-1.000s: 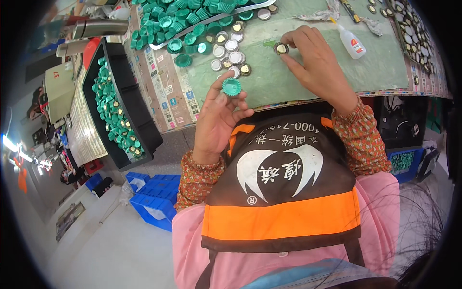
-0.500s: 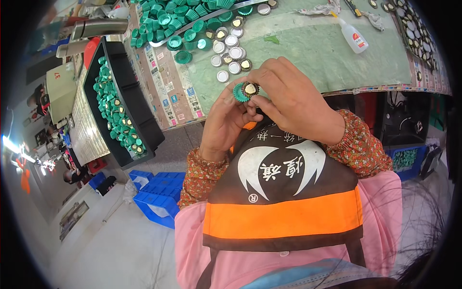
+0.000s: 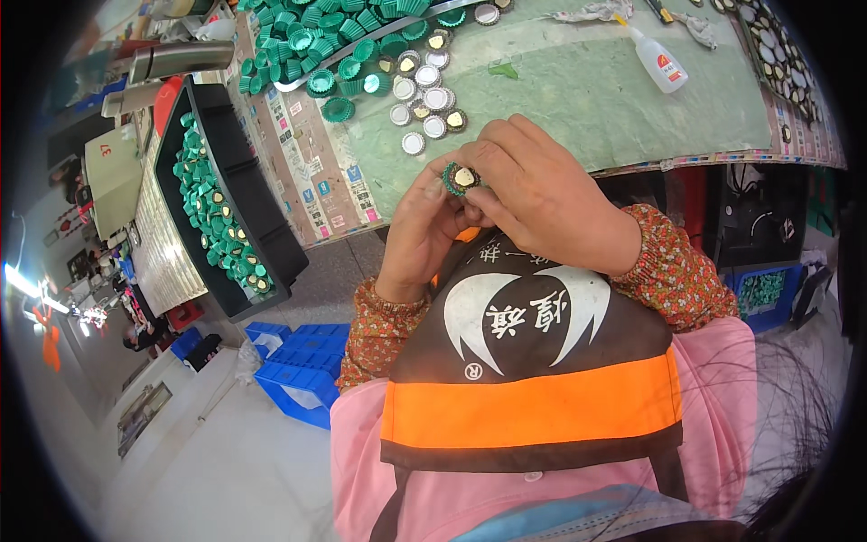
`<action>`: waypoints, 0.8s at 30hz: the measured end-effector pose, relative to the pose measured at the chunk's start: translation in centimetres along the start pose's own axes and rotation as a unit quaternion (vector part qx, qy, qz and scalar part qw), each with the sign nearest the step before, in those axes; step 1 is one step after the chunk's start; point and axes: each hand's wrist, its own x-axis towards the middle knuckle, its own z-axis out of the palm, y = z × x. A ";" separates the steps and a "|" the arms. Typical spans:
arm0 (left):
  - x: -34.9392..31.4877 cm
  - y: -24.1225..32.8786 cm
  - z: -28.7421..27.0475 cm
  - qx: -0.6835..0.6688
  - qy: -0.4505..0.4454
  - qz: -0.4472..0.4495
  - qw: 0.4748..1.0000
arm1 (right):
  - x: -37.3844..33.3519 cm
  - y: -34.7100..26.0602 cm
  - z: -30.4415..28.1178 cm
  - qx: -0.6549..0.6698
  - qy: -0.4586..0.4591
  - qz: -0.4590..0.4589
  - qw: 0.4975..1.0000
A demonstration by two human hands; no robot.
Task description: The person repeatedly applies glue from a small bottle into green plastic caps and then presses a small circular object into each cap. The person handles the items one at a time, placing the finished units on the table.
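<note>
Over the near edge of the table, my left hand (image 3: 417, 226) pinches a green fluted cup (image 3: 448, 171) by its side. A small dark fluted piece with a gold centre (image 3: 466, 178) is pinched by my right hand (image 3: 546, 190) and sits against the cup's opening, covering most of it. Whether it is fully seated inside, I cannot tell. Just beyond my fingers, several round fluted pieces (image 3: 439, 99) lie on the green mat, some white-faced, some gold-faced. Behind them a heap of green fluted cups (image 3: 363, 50) spreads toward the far left.
Left of the table stands a black crate (image 3: 262, 203) holding green cups with gold centres. A white squeeze bottle (image 3: 662, 65) lies on the mat (image 3: 578, 99) at the far right, near a tray of round pieces (image 3: 778, 68). Blue crates (image 3: 302, 366) sit on the floor.
The dark gold-centred piece has moved left onto the green cup, so less of the cup shows. Both hands stay pinched close together, and the view has shifted slightly.
</note>
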 end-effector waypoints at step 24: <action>-0.4 -0.7 0.8 0.040 -0.001 0.027 0.999 | -1.0 0.2 0.6 -0.018 0.010 -0.014 1.000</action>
